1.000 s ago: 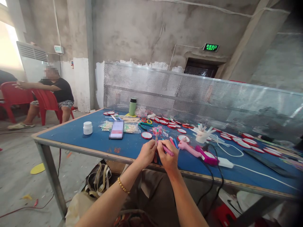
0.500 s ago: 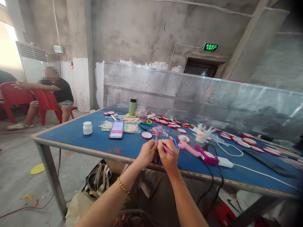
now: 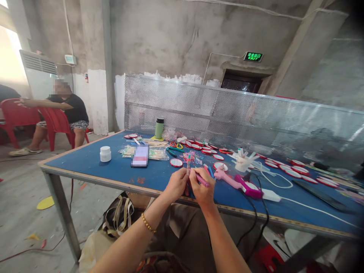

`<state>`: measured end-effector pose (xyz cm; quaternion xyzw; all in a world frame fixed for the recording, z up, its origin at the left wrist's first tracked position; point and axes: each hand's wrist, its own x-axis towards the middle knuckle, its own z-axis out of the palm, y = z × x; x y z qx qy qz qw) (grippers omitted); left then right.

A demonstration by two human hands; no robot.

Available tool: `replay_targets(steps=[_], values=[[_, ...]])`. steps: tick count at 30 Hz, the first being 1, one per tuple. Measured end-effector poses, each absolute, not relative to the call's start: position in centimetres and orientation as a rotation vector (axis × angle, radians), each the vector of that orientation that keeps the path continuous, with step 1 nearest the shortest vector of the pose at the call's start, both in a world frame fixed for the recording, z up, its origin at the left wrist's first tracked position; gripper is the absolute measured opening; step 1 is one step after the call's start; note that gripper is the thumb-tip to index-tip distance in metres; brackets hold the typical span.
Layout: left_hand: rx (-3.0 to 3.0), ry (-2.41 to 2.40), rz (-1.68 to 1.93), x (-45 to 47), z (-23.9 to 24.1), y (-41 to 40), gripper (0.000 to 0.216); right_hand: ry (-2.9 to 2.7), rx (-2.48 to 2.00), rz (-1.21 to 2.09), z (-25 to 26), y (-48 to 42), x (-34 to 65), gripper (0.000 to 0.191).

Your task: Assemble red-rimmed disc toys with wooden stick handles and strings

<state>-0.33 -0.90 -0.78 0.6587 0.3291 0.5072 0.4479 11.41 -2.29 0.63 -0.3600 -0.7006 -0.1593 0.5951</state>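
Left hand grip closed around an upright coloured stick, just above the near edge of the blue desk. Right hand grip closed on a pink pen, tip at the stick's base; hands touching. Pink glue gun lies just right. Green wall sign reads "EXIT".

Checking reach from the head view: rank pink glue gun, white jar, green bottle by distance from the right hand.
From the right hand:
1. pink glue gun, just to its right on the table.
2. green bottle, far back, left of centre.
3. white jar, far left near the table edge.
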Motion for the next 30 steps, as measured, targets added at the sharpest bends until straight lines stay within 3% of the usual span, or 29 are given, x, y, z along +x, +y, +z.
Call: replay_targets(steps=[30], values=[[1.621, 0.813, 1.249, -0.28, -0.75, -0.94, 0.038, -1.638, -0.836, -0.367, 0.85, -2.39, 11.36, 0.021]])
